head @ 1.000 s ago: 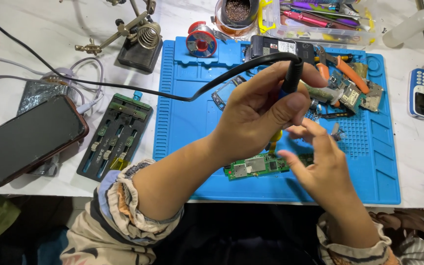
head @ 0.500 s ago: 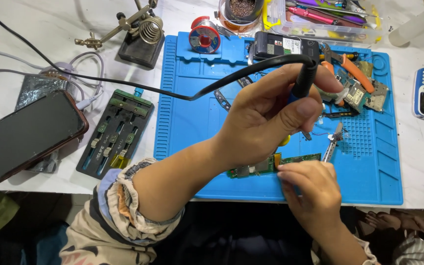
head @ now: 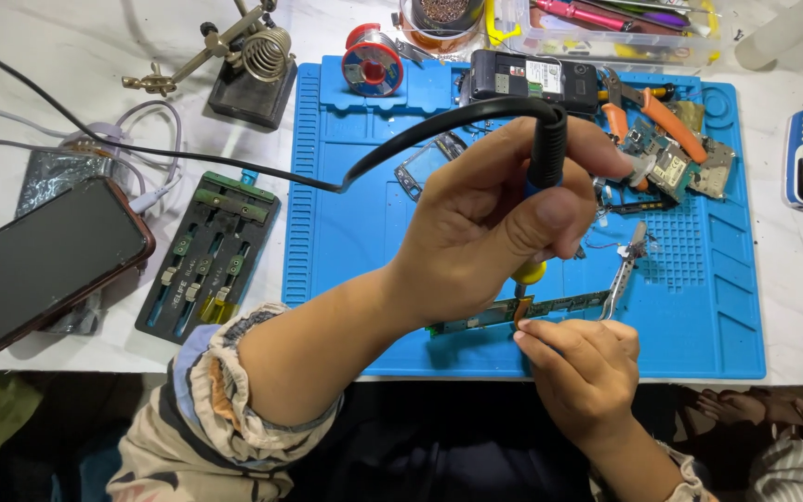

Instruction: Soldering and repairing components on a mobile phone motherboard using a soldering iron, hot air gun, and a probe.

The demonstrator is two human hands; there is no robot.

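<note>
Green narrow circuit board (head: 550, 310) is lying on the near part of the blue silicone work mat (head: 355, 214), partly hidden under the left hand. Right hand (head: 580, 370) is sitting nearest the camera at the mat's front edge, fingertips (head: 524, 335) pinched narrow and touching the board's near edge; whether anything thin is caught in the pinch, cannot tell. Left hand (head: 490, 228) is hovering just above the board, fist wrapped tight around the black-handled soldering iron (head: 545, 149), whose yellow collar is pointing down at the board; its black cable (head: 234, 160) is running off left across the table. Silver tweezers (head: 623, 274) are lying on the mat just right of the board. Left of the mat, a green and black board-holder jig (head: 208, 256) and a dark smartphone (head: 41, 265) are resting on the white table (head: 76, 56). Farther back, orange-handled pliers (head: 662, 110) and loose phone parts are sitting at the mat's right rear, with a black phone body (head: 532, 76) and a red solder spool (head: 371, 63) at the far edge, and a coil iron stand (head: 251, 74) beyond the left corner.
</note>
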